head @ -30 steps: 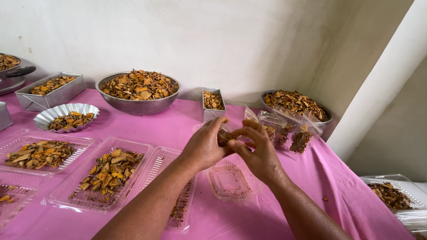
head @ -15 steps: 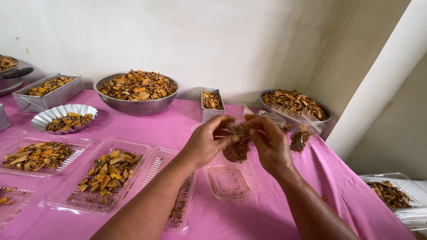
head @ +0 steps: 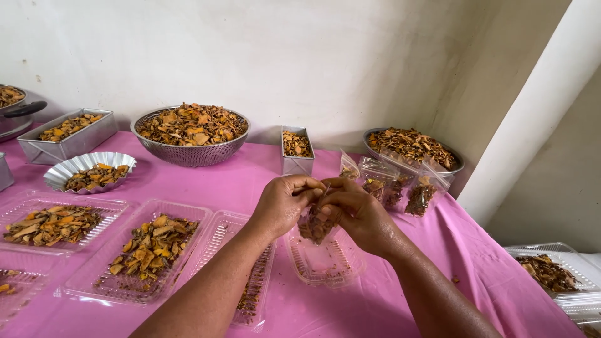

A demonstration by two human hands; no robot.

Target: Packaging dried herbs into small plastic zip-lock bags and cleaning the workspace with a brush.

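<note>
My left hand and my right hand meet above the pink table, both pinching the top of a small clear plastic bag that holds brown and orange dried chips. The bag hangs just over an empty clear plastic tray. Behind my hands stand several filled clear bags of the same chips, upright in a row.
A pink cloth covers the table. At the back are a big mesh bowl of chips, a small metal tin, a round pan and a rectangular tin. Clear trays of chips lie front left, a fluted foil dish behind them.
My hands have come lower and nearer to me with the small bag, which now hangs over the empty clear tray. My view has tilted slightly.
</note>
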